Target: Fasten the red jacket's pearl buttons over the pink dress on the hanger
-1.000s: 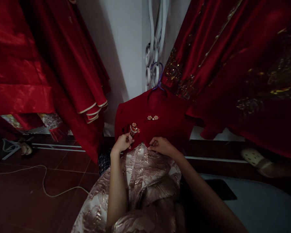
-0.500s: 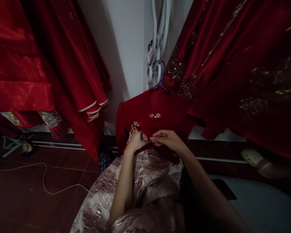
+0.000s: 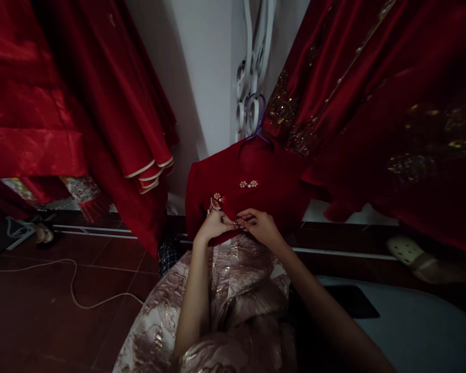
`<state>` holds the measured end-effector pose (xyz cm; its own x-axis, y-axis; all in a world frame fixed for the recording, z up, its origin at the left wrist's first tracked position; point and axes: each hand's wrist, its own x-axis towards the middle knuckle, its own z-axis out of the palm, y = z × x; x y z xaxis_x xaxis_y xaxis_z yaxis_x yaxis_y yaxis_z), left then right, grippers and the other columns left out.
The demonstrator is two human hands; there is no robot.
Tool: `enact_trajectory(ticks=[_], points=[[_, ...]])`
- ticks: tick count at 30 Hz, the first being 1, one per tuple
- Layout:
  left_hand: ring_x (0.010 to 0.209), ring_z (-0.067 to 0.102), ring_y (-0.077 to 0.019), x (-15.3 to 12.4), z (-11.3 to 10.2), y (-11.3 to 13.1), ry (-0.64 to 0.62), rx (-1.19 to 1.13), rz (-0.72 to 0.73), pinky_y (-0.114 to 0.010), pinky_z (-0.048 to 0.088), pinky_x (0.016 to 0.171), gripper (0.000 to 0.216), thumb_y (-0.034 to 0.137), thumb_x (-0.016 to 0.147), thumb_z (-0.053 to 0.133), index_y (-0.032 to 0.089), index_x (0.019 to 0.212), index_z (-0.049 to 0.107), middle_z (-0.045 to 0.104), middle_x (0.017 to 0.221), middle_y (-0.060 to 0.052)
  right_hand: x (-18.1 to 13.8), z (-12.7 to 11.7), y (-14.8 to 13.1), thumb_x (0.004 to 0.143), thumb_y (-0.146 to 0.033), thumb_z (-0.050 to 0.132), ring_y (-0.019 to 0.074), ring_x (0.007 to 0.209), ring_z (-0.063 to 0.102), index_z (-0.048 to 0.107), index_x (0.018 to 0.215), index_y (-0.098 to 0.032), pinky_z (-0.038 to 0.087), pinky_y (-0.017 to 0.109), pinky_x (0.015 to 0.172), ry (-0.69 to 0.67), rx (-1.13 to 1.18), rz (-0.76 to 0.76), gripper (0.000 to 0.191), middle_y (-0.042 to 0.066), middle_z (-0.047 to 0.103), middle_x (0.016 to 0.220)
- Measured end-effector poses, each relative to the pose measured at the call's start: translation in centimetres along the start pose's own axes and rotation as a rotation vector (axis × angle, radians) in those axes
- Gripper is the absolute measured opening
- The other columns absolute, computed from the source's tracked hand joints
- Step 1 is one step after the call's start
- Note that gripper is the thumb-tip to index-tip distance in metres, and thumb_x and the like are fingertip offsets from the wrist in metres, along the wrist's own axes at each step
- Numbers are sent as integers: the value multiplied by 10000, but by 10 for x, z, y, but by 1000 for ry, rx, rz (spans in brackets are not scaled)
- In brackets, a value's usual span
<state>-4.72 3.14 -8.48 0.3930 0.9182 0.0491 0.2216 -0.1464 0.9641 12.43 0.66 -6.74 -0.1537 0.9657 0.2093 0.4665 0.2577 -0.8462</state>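
Observation:
A dark red jacket (image 3: pixel 279 176) hangs in front of me on a purple hanger (image 3: pixel 259 124). A jewelled fastener (image 3: pixel 249 184) sits across its upper front, and a beaded ornament (image 3: pixel 216 201) hangs on its left side. My left hand (image 3: pixel 213 226) is closed at the jacket's lower front, thumb and fingers pinched together. Opposite it, my right hand (image 3: pixel 259 227) pinches at the same spot, fingertips meeting the left ones. Something small and shiny shows between the fingertips, too small to name. Just below is a shiny pink brocade skirt (image 3: pixel 236 274).
Red garments (image 3: pixel 140 124) hang on the left, and gold-embroidered red garments (image 3: pixel 334 103) on the right. A white metal stand (image 3: pixel 252 62) holds the hanger. A pale cable (image 3: pixel 73 290) crosses the tiled floor. A dark flat device (image 3: pixel 353 301) lies on a pale surface (image 3: pixel 419 321). A clog (image 3: pixel 407 251) is at right.
Both hands have shifted slightly left and stay pinched together at the jacket's front. The right fingers have curled in closer to the left. The jacket stays hanging.

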Motion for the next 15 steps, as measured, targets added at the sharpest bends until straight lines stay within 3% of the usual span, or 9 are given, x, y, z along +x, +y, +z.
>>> enact_trajectory(ticks=[3,8,15], points=[[656,604,-129,0,0,0,-14,-46,-9,-240,469,636,279,296,557,740,85,708,639,679,739,-77,0,0,-1,731,-174,581,119,697,646,650,899,-194,515,216,642,2,-48,-19,182,20,681,790],[515,497,-71,2,2,-2,28,21,22,-189,376,506,300,377,616,687,86,616,618,616,594,-22,1,2,4,737,-161,571,120,723,645,642,905,-218,502,231,690,43,-172,-68,191,7,689,828],[465,426,-56,7,6,-10,126,142,-29,-187,312,464,236,305,601,671,92,527,601,558,509,8,-2,2,1,758,-196,561,131,711,640,636,931,-266,478,236,655,81,-344,-61,201,-21,689,809]])
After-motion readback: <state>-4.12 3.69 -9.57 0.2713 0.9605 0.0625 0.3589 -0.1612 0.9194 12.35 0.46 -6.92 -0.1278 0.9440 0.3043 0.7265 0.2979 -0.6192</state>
